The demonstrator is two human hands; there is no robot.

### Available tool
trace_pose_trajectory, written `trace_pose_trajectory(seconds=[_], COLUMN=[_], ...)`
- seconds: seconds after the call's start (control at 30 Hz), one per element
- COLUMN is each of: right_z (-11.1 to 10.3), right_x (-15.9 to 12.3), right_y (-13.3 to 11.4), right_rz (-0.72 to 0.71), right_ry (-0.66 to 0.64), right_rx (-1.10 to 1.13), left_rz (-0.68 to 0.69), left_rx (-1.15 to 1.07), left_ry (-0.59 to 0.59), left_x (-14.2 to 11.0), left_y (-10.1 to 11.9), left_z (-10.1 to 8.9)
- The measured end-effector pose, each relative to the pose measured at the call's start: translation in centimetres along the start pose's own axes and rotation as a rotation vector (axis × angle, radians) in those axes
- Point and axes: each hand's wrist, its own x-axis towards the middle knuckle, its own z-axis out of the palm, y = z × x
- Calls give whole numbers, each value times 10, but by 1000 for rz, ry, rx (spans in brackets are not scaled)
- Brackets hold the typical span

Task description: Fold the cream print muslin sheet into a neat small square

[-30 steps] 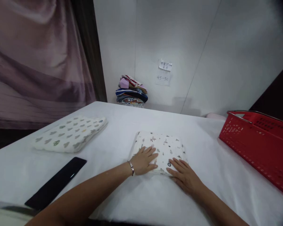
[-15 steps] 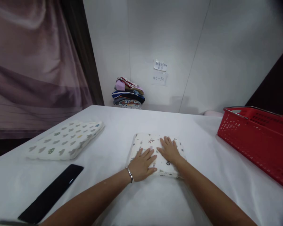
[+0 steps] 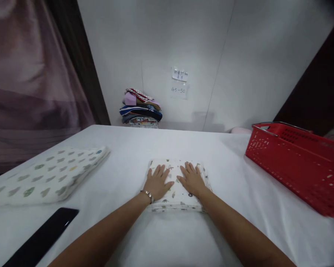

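Observation:
A folded white cloth (image 3: pixel 180 202) with small printed figures lies in front of me on the white-covered table (image 3: pixel 180 237). My left hand (image 3: pixel 157 182) rests flat on its left half, fingers spread, a silver bracelet at the wrist. On the right half, my right hand (image 3: pixel 193 179) also lies flat with spread fingers. Several folded layers show along the cloth's near edge. Parts of the print are hidden beneath both hands.
Another folded white cloth with grey cloud-like prints (image 3: pixel 51 174) lies at the left. Nearer me is a long black flat object (image 3: pixel 44 237). A red plastic basket (image 3: pixel 292 167) stands at the right. Behind the table are stacked folded fabrics (image 3: pixel 141 109) and paper notes (image 3: pixel 179 83) on the wall.
My left hand has slid farther up and over the left half of the cloth. My right hand stays flat on the right half. The camera view has turned slightly right.

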Motion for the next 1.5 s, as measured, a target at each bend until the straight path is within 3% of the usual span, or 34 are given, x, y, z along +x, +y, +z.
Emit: trace_pose_trajectory(seconds=[0.13,0.3,0.53,0.6,0.8,1.03,1.17,1.27,1.4,1.5], right_z=[-8,-9,-8,-8,-10,-18,-25,-31,-35,-35], right_x=[-4,-15,-17,-14,-3,-7,-10,-16,-29,-30], right_y=[12,31,38,46,71,79,79,80,82,80], right_rz=[37,149,141,181,370,466,546,593,609,582], right_ry=[7,7,48,92,131,124,75,29,-75,-56], right_rx=[-14,-44,99,211,520,618,665,810,1097,1260], left_rz=[5,22,6,-47,-376,-536,-661,-680,-632,-531], left_rx=[23,26,-42,-87,-203,-449,-740,-895,-809,-730], left_ry=[23,40,43,65,100,45,-80,-154,-19,92], left_x=[-2,1,-1,1,16,19,23,22,20,33], left_y=[-6,-7,-6,-9,-32,-46,-51,-51,-46,-49], left_z=[14,14,10,7,-3,-16,-23,-26,-31,-43])
